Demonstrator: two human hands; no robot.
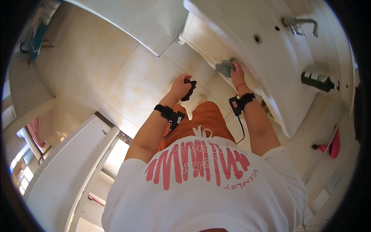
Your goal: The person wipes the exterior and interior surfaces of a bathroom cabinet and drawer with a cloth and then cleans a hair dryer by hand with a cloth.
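A crumpled dark cloth-like item [190, 91] is held in my left hand [180, 86], above the tiled floor [121, 78] and in front of my legs. Its exact kind cannot be made out. To the right, my right hand [237, 74] grips a grey-green cloth [224, 68]. The cloth lies against the pale cabinet front [207, 37] below the white washbasin [232, 21]. Part of the cloth is hidden behind my fingers. Both wrists wear black straps with small boxes and cables.
A chrome faucet [303, 22] and a dark green pump bottle [316, 81] are at the basin's right side. Lower right hangs a pink hair dryer [335, 145]. A white panel [145, 21] juts in at the top, and a pale door [69, 162] stands lower left.
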